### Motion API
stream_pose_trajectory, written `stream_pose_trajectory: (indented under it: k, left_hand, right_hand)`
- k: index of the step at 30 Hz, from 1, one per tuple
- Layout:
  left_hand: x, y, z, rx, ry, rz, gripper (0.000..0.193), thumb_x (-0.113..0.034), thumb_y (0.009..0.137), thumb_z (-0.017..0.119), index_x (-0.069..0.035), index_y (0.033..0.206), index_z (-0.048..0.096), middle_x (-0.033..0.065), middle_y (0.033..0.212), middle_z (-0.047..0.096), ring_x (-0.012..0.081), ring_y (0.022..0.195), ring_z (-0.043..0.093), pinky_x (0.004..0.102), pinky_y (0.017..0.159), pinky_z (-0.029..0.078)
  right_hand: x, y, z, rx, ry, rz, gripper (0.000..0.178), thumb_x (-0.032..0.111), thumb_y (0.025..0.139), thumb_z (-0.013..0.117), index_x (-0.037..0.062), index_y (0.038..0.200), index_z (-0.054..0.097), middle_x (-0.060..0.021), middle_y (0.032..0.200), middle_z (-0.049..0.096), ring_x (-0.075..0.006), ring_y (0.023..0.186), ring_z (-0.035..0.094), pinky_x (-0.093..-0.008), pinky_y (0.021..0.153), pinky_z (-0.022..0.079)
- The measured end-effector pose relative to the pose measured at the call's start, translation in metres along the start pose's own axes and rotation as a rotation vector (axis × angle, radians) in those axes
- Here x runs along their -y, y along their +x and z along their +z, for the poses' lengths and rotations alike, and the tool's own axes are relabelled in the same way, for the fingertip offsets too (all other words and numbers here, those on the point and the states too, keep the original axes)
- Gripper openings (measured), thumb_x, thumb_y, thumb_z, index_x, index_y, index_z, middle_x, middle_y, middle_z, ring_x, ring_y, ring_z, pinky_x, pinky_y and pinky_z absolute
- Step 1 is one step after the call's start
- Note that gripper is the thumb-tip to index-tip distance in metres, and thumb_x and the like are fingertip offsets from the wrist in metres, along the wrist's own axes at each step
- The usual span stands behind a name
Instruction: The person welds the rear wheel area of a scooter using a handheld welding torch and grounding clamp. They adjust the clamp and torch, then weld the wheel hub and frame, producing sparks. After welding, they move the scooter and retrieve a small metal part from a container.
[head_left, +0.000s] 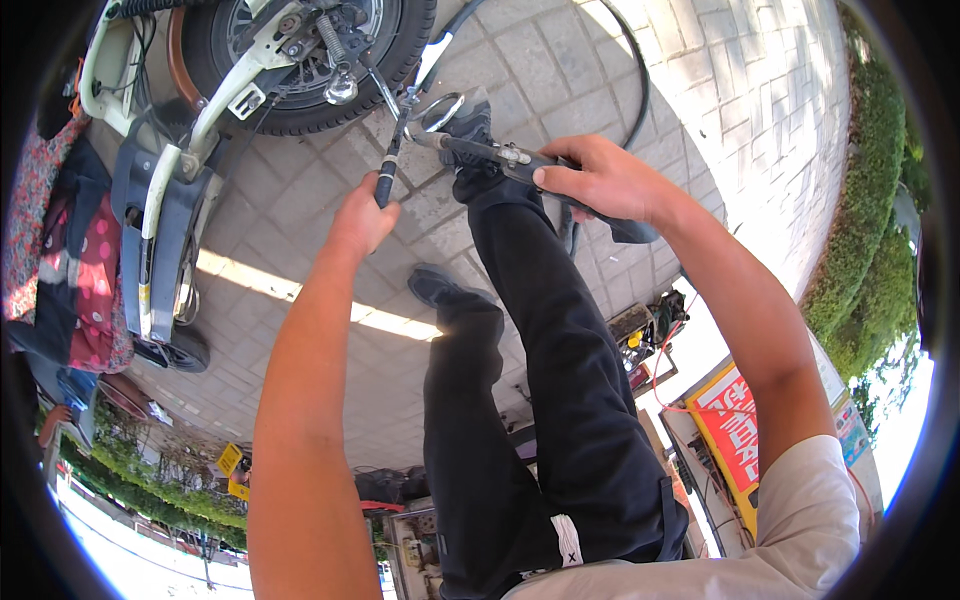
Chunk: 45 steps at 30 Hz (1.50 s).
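Observation:
My left hand (362, 222) is closed round the black handle of a slim metal-banded tool (398, 150); its kind cannot be told. The tool's far end reaches thin metal parts (382, 90) beside a wheel (290, 125) of a white scooter (235, 85). My right hand (605, 178) grips a long dark grey part (520, 165) with a metal fitting, thumb on top. Its narrow end points left, close to the tool's head, near a shiny ring (440, 112). Whether the two touch is unclear.
A black hose (640, 75) curves over the paving (540, 70) at the far right. My shoes (435, 285) stand on the paving below my hands. Loose parts (655, 325) and a red-and-yellow sign (728, 425) are at the right. Patterned cloth (90, 270) hangs at the left.

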<state>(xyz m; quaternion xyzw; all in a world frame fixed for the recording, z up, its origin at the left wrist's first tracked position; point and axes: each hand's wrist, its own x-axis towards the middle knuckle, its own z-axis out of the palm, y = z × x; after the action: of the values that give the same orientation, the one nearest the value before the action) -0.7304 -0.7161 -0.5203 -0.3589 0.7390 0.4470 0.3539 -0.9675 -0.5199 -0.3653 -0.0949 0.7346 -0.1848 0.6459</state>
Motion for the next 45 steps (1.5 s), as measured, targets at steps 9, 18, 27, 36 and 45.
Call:
stream_pose_trajectory:
  k: [9, 18, 27, 36, 45]
  left_hand:
    - [0.006, 0.005, 0.003, -0.047, -0.05, 0.029, 0.047, -0.022, 0.079, 0.06, -0.006, 0.122, 0.054, 0.0242, 0.096, 0.065, 0.0419, 0.09, 0.061, 0.0455, 0.08, 0.049]
    - [0.005, 0.008, 0.002, -0.046, -0.051, 0.079, 0.049, -0.021, 0.078, 0.061, -0.006, 0.124, 0.053, 0.0232, 0.088, 0.064, 0.0393, 0.084, 0.062, 0.0446, 0.076, 0.049]
    - [0.008, 0.003, 0.004, -0.044, -0.096, 0.091, 0.034, -0.017, 0.079, 0.06, -0.004, 0.11, 0.057, 0.0155, 0.082, 0.064, 0.03, 0.075, 0.062, 0.0388, 0.074, 0.049]
    - [0.012, 0.009, 0.006, -0.049, -0.064, 0.104, 0.028, -0.022, 0.08, 0.063, -0.002, 0.1, 0.061, 0.0111, 0.082, 0.065, 0.0228, 0.074, 0.061, 0.0362, 0.071, 0.048]
    - [0.014, 0.009, 0.007, -0.029, -0.103, 0.168, 0.027, -0.019, 0.077, 0.058, -0.001, 0.097, 0.056, 0.0131, 0.077, 0.06, 0.0252, 0.072, 0.056, 0.0389, 0.071, 0.047]
  right_hand:
    - [-0.032, -0.044, 0.014, -0.088, 0.127, 0.006, 0.05, 0.031, 0.089, 0.06, -0.0106, 0.118, 0.057, -0.0108, 0.081, 0.06, -0.0158, 0.061, 0.06, -0.0301, 0.06, 0.05]
    - [-0.039, -0.034, 0.058, -0.13, 0.123, -0.065, 0.046, 0.028, 0.087, 0.062, -0.0061, 0.118, 0.059, -0.0185, 0.086, 0.065, -0.0286, 0.071, 0.065, -0.0373, 0.07, 0.051]
    - [-0.046, -0.043, 0.12, -0.393, 0.077, -0.207, 0.041, 0.025, 0.085, 0.065, -0.002, 0.116, 0.06, -0.0226, 0.102, 0.066, -0.0403, 0.092, 0.063, -0.0436, 0.082, 0.051]
    - [-0.07, -0.049, 0.193, -0.625, 0.032, -0.223, 0.043, 0.025, 0.085, 0.065, 0.0003, 0.12, 0.058, -0.0186, 0.1, 0.064, -0.0384, 0.082, 0.064, -0.0451, 0.073, 0.052]
    - [-0.09, -0.008, 0.243, -0.66, -0.177, -0.359, 0.05, 0.025, 0.084, 0.068, -0.0006, 0.124, 0.053, -0.0158, 0.111, 0.061, -0.0332, 0.08, 0.067, -0.0406, 0.067, 0.055]
